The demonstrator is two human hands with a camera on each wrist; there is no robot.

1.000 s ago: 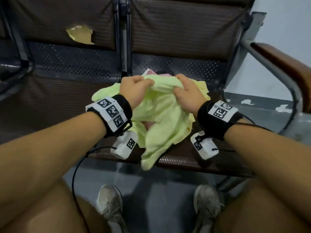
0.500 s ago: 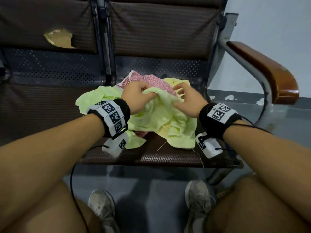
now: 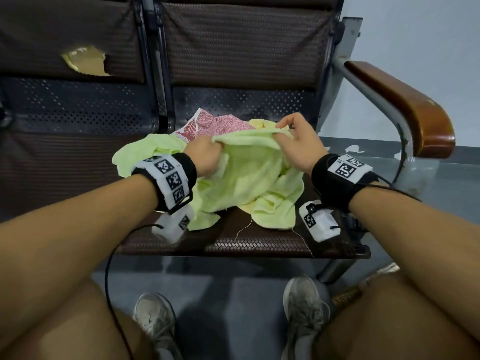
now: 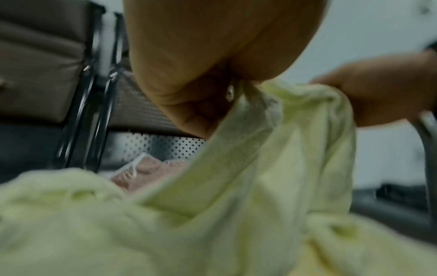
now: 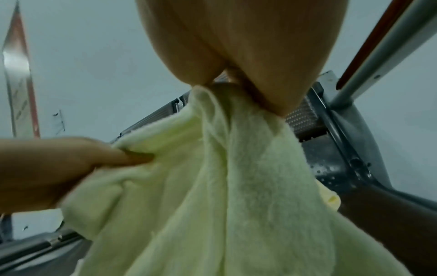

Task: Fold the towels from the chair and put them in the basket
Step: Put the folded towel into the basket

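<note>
A: Lime-green terry towel [image 3: 249, 175] hung over the chair seat [image 3: 259, 242], its top edge pinched by the left hand [image 3: 207, 158] and the right hand [image 3: 298, 146].

B: Risk, I judged: its trailing folds could drag the red patterned cloth [image 3: 220, 124] off the seat. No basket was visible.
</note>
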